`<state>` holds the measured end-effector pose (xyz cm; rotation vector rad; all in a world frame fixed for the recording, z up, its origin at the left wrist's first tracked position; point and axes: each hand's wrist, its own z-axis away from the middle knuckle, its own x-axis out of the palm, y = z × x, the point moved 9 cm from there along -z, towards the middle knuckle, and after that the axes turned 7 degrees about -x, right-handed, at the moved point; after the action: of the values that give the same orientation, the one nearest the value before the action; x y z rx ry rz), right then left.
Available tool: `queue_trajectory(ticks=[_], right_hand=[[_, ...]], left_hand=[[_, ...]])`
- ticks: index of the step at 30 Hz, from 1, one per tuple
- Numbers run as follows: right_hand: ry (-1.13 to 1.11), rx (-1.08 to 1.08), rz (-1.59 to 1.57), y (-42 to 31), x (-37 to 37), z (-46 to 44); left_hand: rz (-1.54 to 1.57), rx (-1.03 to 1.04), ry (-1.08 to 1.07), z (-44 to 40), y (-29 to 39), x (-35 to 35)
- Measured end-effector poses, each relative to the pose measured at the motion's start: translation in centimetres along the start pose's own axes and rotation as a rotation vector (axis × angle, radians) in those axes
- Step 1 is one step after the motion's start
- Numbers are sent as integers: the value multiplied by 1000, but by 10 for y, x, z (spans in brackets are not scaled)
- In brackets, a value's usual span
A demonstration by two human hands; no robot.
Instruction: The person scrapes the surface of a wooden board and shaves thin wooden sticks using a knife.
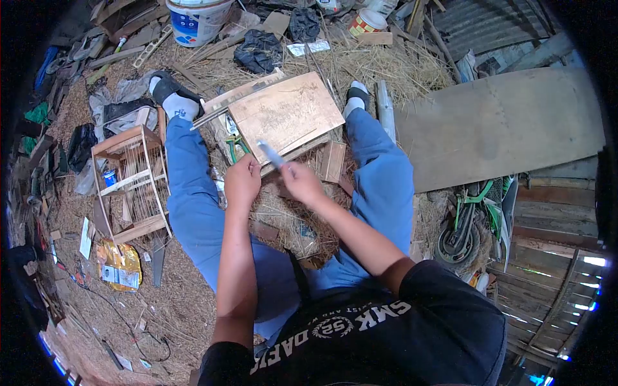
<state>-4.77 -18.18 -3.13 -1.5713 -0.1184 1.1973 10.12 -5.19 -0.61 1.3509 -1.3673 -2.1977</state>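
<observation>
Far left: slatted wooden frame (125, 183) on the straw-littered ground, small blue tub (110, 177) inside it. Gold packet (122, 273) lies just near of the frame. Further right and at the far edge, a white-and-blue bucket (191, 24).

Between the person's legs: green-handled tool (235, 149) just left of the workpiece, partly covered. Left hand (243, 182) sits at the near-left corner of the board, fingers curled in; can't tell whether they pinch anything. Wooden board (286, 112) is in the middle, between the two feet, lying slantwise over other timber. Black plastic bag (259, 51) on the ground past its far side.

Knife (271, 155) is over the board's near edge, blade pointing far and left. It's blurred, so blade contact with the wood is hard to call. Right hand (301, 183) has its fingers closed round the handle, just right of the left hand. Wood block (333, 161) just right of that.

Right side: big flat sheet (502, 122), with a green motorbike (492, 215) near of it.
</observation>
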Motion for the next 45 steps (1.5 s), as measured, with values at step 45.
queue_trajectory(ticks=[45], right_hand=[[170, 76, 74, 46, -40, -28]], left_hand=[[-66, 16, -3, 1, 7, -1]])
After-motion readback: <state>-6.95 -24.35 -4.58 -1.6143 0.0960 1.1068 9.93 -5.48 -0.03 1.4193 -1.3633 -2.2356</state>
